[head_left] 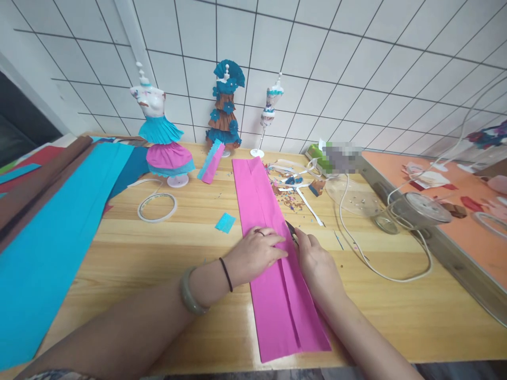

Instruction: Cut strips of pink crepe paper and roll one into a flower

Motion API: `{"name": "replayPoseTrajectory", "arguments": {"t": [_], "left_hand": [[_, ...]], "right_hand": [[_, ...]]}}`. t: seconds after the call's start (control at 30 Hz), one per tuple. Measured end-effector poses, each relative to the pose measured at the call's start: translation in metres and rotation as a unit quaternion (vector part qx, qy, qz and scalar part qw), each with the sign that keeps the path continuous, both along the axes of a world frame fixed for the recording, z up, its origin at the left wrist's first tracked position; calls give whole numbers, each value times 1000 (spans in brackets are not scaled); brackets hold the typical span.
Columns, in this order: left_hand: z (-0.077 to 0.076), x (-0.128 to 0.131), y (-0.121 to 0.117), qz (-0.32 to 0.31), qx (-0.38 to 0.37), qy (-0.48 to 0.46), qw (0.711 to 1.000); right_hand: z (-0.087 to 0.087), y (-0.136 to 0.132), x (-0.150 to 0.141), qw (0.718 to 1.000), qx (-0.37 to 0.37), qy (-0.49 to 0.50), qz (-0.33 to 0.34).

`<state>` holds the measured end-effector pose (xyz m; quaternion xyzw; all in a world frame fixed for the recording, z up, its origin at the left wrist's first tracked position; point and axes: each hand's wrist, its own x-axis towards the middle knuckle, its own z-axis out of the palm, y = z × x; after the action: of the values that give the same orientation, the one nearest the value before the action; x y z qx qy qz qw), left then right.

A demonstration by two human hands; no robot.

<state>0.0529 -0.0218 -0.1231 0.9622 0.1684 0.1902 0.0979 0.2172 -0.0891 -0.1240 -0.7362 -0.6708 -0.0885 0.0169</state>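
A long folded strip of pink crepe paper (263,322) lies lengthwise on the wooden table, with a fold line running down it. My left hand (259,250) rests flat on its middle, fingers stretched out and slightly apart. At the strip's right edge, my right hand (319,264) is closed around a dark pointed tool (291,228). Only the tool's tip shows, so its exact kind is hidden. Left of the strip lies a small blue paper piece (225,222). A pink and blue pleated piece (211,161) lies farther back.
Behind stand dress-form figures: one in a blue and pink skirt (168,158), one in a blue-brown dress (226,108), one bare (272,103). A tape roll (157,208) and blue crepe paper (59,253) lie left. Paper scraps (291,199), a white cable (370,269) and a glue gun-free jar (387,222) are right.
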Motion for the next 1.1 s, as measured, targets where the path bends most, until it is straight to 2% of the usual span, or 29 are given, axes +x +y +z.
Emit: {"name": "replayPoseTrajectory", "arguments": {"t": [0.73,1.1], "left_hand": [[2,1,-1,10,4,6,1000],[2,0,-1,6,-1,1,1000]], "right_hand": [[-12,2,5,999,28,25,-3],[-7,10,2,999,35,3,19]]}}
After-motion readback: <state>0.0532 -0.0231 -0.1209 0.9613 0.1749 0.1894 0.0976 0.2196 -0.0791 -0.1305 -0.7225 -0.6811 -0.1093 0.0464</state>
